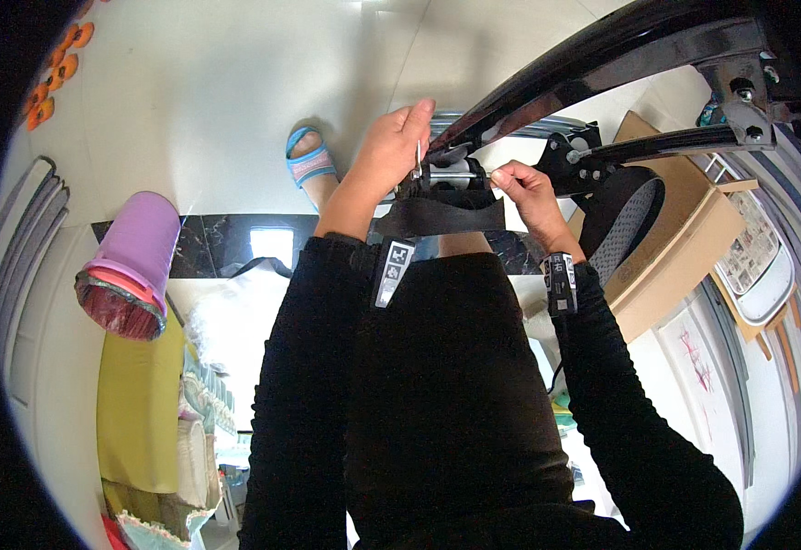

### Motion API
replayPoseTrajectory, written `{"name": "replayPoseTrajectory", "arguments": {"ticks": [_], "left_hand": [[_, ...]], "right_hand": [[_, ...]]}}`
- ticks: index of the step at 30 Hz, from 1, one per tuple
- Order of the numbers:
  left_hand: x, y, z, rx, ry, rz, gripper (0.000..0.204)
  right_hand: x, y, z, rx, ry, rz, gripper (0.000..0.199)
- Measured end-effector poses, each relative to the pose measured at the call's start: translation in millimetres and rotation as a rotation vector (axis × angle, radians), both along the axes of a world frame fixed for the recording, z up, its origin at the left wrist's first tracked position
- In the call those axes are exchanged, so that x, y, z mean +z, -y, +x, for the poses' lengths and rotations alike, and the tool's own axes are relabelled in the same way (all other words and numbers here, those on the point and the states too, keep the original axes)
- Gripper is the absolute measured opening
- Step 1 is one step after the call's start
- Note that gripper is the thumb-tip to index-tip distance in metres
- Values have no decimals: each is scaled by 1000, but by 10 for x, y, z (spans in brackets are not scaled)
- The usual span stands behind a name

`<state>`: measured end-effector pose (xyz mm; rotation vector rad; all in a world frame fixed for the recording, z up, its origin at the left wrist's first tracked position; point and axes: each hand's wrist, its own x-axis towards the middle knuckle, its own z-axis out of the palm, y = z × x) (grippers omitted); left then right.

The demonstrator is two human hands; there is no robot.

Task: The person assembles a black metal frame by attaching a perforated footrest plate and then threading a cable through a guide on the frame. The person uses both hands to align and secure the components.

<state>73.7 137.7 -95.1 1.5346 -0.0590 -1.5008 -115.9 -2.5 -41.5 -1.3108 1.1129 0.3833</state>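
Right of both hands (386,154), a black bar (671,144) crosses a carton (675,266).

Head-worn fisheye, tipped steeply down over my lap (446,367)
I wear this camera as the left of a side-by-side pair; it faces down to the floor (217,92) and takes in a broad sweep around me. My black sleeves (616,390) enter from the lower edge, nearer the lens than my left fingers (416,119) and right fingers (512,173), above the view's middle. Straight edges bow toward the dark rim.
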Motion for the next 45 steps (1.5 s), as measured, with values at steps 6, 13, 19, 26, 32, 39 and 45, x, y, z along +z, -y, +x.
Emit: {"name": "replayPoseTrajectory", "arguments": {"ticks": [6,13,19,26,32,39,45], "left_hand": [[13,9,5,-28,48,18,56],[-25,-8,21,-83,54,21,56],[10,-12,-2,-31,98,-8,53],[87,-8,12,-25,140,-30,52],[126,-16,5,4,177,-68,49],[273,-67,-25,-43,397,-175,38],[453,-235,-49,-209,520,-332,26]], "right_hand": [[-22,2,-19,-9,-25,8,17],[-4,4,-7,-17,-22,6,18],[-3,7,-3,-18,-35,13,21],[63,53,70,-15,-85,95,27],[159,243,200,-49,-429,329,35],[106,432,382,-114,-615,527,32],[94,452,426,-141,-680,565,29]]}}
